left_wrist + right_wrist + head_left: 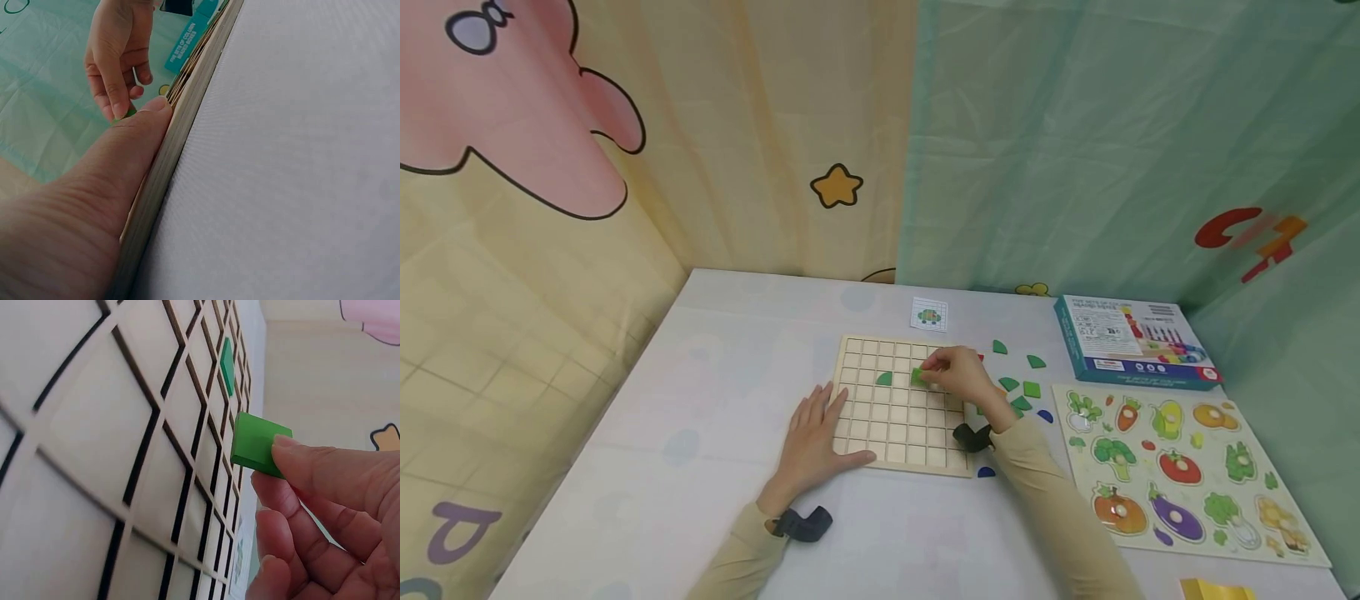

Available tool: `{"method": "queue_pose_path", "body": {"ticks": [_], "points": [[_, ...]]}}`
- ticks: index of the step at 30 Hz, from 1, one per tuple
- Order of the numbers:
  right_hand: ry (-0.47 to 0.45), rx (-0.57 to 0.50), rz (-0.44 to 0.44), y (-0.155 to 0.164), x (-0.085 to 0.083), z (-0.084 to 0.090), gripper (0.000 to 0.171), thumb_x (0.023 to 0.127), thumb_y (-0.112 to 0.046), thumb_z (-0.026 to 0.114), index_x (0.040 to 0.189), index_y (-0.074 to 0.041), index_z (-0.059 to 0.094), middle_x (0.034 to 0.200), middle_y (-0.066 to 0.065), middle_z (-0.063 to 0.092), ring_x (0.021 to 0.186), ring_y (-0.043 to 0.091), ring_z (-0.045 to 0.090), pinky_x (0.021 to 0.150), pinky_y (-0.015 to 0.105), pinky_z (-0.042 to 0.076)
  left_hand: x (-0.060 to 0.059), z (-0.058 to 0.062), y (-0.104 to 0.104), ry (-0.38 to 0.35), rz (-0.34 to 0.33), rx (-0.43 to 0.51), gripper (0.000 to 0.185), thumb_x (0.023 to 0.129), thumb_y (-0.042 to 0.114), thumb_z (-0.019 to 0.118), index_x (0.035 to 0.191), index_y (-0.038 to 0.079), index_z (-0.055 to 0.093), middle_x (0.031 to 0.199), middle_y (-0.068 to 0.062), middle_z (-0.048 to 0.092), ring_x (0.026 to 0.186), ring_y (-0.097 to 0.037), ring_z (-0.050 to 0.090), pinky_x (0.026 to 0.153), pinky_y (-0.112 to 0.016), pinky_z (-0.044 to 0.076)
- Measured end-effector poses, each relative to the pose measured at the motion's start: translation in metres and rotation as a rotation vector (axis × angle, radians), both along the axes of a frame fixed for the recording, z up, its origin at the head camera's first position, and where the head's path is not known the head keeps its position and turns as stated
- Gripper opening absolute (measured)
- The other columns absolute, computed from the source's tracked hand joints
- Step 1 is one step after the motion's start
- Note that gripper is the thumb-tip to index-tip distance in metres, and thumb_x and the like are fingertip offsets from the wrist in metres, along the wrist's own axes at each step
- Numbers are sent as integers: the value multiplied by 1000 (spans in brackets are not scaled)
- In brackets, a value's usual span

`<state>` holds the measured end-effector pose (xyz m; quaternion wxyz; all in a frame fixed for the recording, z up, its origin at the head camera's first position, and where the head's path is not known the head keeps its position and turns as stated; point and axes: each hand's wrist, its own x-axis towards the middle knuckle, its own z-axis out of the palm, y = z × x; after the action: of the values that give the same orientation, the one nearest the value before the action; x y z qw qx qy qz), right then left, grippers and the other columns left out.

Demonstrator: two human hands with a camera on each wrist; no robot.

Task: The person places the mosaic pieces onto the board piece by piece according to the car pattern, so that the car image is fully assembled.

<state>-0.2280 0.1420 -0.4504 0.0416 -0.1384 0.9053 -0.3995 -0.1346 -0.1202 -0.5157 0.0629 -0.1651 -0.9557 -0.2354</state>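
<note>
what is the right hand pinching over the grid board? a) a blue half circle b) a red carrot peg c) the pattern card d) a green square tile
d: the right hand pinches a green square tile just over the wooden grid board, while the left hand lies flat on the board's near left edge.

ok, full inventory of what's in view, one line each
grid board: 1, pale wood, table centre.
green square piece: 1, pinched over the board.
green curved piece: 1, set in a board cell.
loose pieces: several, green, a few blue, right of the board.
pattern card: 1, white, behind the board.
box: 1, teal, far right.
vegetable puzzle: 1, multicoloured, right of the board.
table: 1, white.
curtains: yellow left, green right.
left hand: flat on the board's left edge.
right hand: fingers pinch the square piece.
</note>
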Motion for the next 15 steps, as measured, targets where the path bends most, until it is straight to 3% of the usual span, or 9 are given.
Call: {"method": "queue_pose_path", "body": {"ticks": [10, 15], "points": [[-29, 59, 16, -23, -8, -5, 6, 84, -15, 73, 82, -11, 71, 73, -3, 62, 65, 15, 53, 56, 27, 43, 0, 0, 0, -4, -3, -6, 109, 70, 68, 68, 149, 6, 27, 153, -19, 19, 141, -33, 10, 113, -48, 9], [-2, 96, 37, -28, -9, -9, 7, 83, -15, 74, 80, -12, 68, 72, -4, 61, 66, 13, 55, 61, 29, 45, 1, 2, 1, -17, -3, -4, 109, 70, 68, 67, 149, 5, 27, 153, -19, 19, 142, -33, 9, 113, -48, 8]]}}
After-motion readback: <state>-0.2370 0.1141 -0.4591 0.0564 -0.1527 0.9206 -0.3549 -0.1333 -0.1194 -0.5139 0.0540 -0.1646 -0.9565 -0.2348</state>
